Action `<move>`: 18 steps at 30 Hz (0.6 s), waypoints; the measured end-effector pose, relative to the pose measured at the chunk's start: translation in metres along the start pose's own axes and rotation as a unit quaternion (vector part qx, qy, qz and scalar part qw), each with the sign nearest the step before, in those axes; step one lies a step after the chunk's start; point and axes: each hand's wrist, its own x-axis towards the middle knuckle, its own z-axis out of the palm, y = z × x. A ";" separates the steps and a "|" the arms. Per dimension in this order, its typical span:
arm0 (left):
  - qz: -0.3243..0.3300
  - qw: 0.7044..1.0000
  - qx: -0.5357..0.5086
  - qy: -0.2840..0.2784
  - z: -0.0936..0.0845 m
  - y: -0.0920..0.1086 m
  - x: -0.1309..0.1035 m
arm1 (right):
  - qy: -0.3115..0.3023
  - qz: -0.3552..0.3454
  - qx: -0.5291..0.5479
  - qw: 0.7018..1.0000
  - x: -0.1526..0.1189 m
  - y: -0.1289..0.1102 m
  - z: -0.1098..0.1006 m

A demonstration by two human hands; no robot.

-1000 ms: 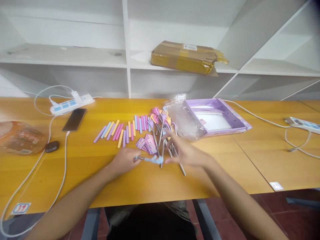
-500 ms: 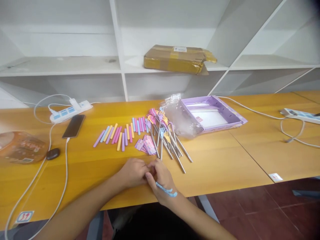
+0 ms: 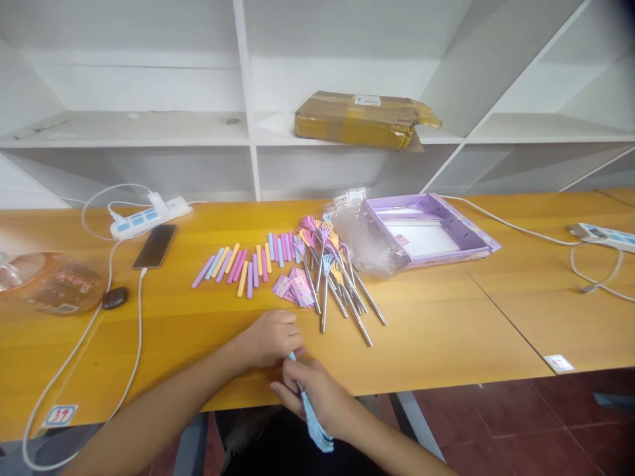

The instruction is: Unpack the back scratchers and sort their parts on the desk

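Note:
A blue back scratcher (image 3: pixel 315 425) with a claw-shaped head and a thin metal rod is between my two hands. My right hand (image 3: pixel 325 395) is closed round the rod, with the blue head pointing down toward my body. My left hand (image 3: pixel 274 338) is a fist at the other end, where a bit of blue handle shows; the rest of the handle is hidden. Just beyond my hands lie a pile of back scratchers (image 3: pixel 342 281) with coloured claws and bare metal rods, small pink and purple cards (image 3: pixel 300 287), and rows of coloured handle sleeves (image 3: pixel 249 279).
A purple tray box (image 3: pixel 476 248) and a clear plastic bag (image 3: pixel 370 241) stand behind the pile. At left are a phone (image 3: pixel 155 246), a power strip (image 3: pixel 149 218), white cables, a small black case (image 3: pixel 115 297) and an orange package (image 3: pixel 64 284). A taped carton (image 3: pixel 357 122) rests on the shelf.
The back scratcher has turned so its blue head now points down toward my body. My right hand has lowered and drawn slightly away from my left. The view has shifted a little.

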 end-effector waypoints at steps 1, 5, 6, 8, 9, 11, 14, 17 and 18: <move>0.006 1.000 0.001 0.012 0.001 0.000 0.000 | -0.009 -0.002 -0.001 1.000 -0.001 0.000 -0.001; 0.026 0.998 0.013 0.047 0.005 0.002 -0.003 | -0.012 -0.033 0.011 0.999 -0.002 0.000 -0.001; 0.031 0.998 0.010 0.045 0.005 0.002 -0.003 | 0.005 -0.053 0.013 0.998 -0.002 0.000 -0.001; 0.035 0.999 0.005 0.037 0.006 0.003 -0.004 | 0.035 -0.087 0.013 0.996 0.000 0.000 0.002; 0.034 0.999 0.003 0.035 0.006 0.003 -0.004 | 0.050 -0.094 0.012 0.994 0.000 0.000 0.004; 0.026 0.999 0.005 0.037 0.006 0.002 -0.003 | 0.070 -0.095 0.006 0.993 0.001 0.003 0.008; 0.022 0.999 0.019 0.037 0.006 -0.001 -0.002 | 0.092 -0.093 -0.010 0.991 0.001 0.006 0.010; 0.027 0.998 0.040 0.042 0.005 -0.003 0.000 | 0.094 -0.095 -0.006 0.991 0.002 0.005 0.008; 0.028 0.998 0.043 0.047 0.005 -0.004 0.000 | 0.093 -0.097 -0.002 0.991 0.002 0.004 0.007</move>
